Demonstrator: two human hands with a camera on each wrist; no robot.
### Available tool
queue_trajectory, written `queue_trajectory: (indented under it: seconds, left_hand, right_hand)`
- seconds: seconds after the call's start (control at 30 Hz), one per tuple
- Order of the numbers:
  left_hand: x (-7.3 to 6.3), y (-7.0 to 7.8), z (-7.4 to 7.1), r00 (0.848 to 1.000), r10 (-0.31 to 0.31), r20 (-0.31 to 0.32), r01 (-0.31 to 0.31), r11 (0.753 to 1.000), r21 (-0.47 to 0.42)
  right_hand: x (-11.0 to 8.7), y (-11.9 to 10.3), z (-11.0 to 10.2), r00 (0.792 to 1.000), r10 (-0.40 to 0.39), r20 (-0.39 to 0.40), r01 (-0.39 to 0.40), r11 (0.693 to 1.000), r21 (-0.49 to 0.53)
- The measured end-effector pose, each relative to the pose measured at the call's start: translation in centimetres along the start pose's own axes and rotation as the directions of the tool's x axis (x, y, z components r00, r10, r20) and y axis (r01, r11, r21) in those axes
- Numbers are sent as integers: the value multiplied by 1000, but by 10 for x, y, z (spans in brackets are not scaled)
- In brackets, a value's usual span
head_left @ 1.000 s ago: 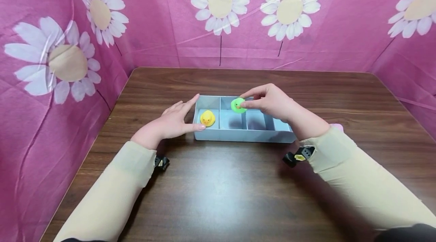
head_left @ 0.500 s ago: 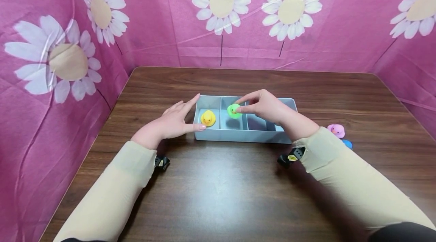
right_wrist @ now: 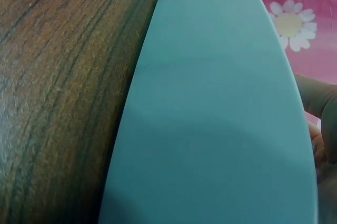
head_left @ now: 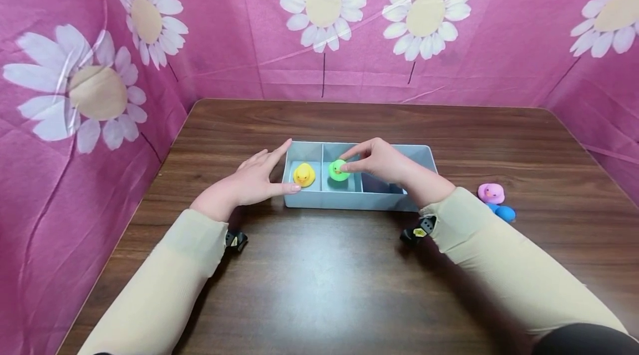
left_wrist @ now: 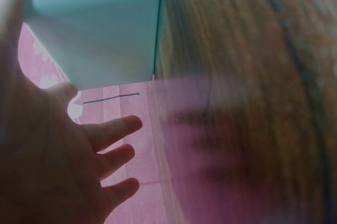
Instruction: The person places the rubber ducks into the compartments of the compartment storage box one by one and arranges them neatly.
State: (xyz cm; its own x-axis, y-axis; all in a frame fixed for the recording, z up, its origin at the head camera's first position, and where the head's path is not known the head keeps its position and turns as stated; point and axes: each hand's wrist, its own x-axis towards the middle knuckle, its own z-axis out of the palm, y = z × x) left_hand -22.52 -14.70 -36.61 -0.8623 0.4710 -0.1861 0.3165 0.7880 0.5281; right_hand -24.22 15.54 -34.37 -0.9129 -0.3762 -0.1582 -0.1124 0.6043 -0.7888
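Note:
A light blue divided tray (head_left: 349, 201) lies on the table, a yellow rubber duck (head_left: 304, 175) in its leftmost compartment. My left hand (head_left: 252, 178) touches the tray's left end with thumb and index finger spread; the left wrist view shows its other fingers (left_wrist: 120, 158) extended beside the tray. Between thumb and index finger, my right hand (head_left: 381, 163) pinches a green rubber duck (head_left: 337, 171) in the second compartment from the left. Whether that duck touches the compartment floor, I cannot tell. In the right wrist view, the tray's front wall (right_wrist: 210, 103) hides most of this hand.
A pink rubber duck (head_left: 491, 193) and a blue one (head_left: 505, 213) sit to the right of the tray, the blue one partly behind my right sleeve. Pink flowered cloth (head_left: 224, 39) hangs behind and beside the wooden table (head_left: 319, 277).
My right hand has moved left and nearer, lowering the green duck into the second compartment. The pink and blue ducks have come out from behind my right arm. My left hand stays put.

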Motion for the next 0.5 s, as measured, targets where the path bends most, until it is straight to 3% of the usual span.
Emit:
queue_trajectory:
  seconds: [0.5]
  left_hand:
    - [-1, 1, 0, 1000, 7, -7, -7, 1000, 5]
  right_hand:
    - [6, 2, 2, 999, 25, 33, -22, 998, -66]
